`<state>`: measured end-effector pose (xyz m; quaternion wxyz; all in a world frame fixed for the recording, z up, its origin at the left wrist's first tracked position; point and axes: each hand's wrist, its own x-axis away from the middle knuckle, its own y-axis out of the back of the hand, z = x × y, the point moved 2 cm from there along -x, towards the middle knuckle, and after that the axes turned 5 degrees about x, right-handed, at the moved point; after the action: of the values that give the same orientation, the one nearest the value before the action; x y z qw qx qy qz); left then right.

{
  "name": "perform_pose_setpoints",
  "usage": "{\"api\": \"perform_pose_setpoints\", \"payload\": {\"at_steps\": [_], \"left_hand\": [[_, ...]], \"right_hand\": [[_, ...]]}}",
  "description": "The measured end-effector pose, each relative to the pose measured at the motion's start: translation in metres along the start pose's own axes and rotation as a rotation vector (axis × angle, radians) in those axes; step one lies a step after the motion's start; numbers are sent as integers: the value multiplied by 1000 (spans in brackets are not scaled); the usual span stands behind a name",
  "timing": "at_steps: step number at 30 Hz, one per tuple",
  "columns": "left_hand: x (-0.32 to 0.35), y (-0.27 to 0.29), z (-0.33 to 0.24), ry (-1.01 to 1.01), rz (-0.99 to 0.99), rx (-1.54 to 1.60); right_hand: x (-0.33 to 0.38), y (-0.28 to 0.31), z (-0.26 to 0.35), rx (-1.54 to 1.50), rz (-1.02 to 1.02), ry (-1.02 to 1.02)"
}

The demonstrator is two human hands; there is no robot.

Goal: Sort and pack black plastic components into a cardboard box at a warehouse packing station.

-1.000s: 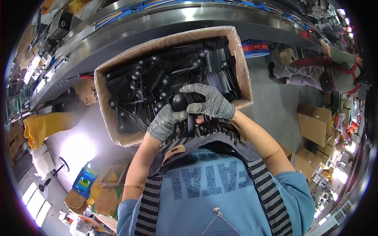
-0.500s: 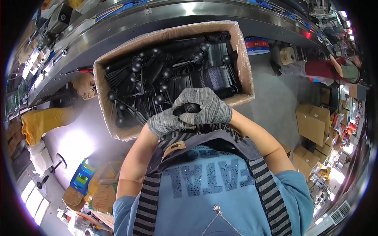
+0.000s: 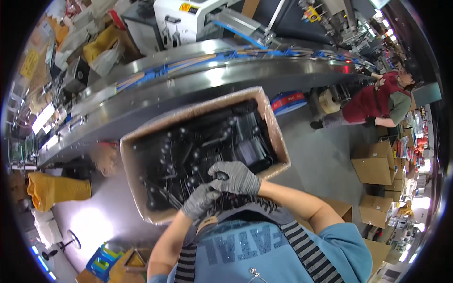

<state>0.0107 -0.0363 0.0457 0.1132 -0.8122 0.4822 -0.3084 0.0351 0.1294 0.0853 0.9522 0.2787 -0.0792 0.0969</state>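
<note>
A large cardboard box (image 3: 128, 162) with a clear plastic liner stands in front of me. It is filled with black long-handled utensils (image 3: 181, 153), several with round, ball-like ends. Over its near edge my right hand (image 3: 237, 178), in a grey knit glove, is curled round a bunch of black utensils (image 3: 221, 176), whose dark ends show in the ring of my fingers. My gloved left hand (image 3: 200, 200) is closed just below, against the right one; its fingertips touch the same bunch. The rest of the bunch is hidden by my hands and apron.
Beyond the box runs a curved metal conveyor (image 3: 212, 75) with wooden sticks in blue holders. A white machine (image 3: 184, 23) stands behind it. Another person (image 3: 373, 104) in a dark red apron is at the far right. Cardboard cartons (image 3: 373, 162) and a yellow sack (image 3: 59, 188) stand on the floor.
The view has tilted up, so the box and my hands appear lower and the conveyor and machine show more. Both hands stay together at the bunch. The other person's pose has changed.
</note>
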Motion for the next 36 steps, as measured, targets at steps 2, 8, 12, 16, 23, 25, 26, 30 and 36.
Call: {"api": "perform_pose_setpoints", "payload": {"at_steps": [2, 8, 12, 16, 23, 25, 26, 30, 36], "left_hand": [[6, -4, 1, -40, -98, -138], [5, -8, -6, -419, -199, -308], [3, -11, -22, -84, -224, -454], [5, -8, -18, -231, -201, -761], [1, 10, 45, -189, -244, -5], [6, -6, 11, -53, -247, -154], [4, -6, 11, -78, -266, -124], [-10, -8, 3, -17, -206, -80], [-36, -20, -4, 60, -79, -184]], "right_hand": [[1, 1, 3, 18, -26, -6], [-14, 6, 24, 213, 33, 192], [-16, 2, 19, 248, 67, 109], [-8, -11, 12, 230, -52, 116], [7, -6, 13, 77, -101, -82], [9, -6, 12, 42, -201, 10], [8, -3, 11, -33, -150, -46], [8, 2, -7, -64, -279, 43], [29, 32, -21, -85, -195, -30]]}}
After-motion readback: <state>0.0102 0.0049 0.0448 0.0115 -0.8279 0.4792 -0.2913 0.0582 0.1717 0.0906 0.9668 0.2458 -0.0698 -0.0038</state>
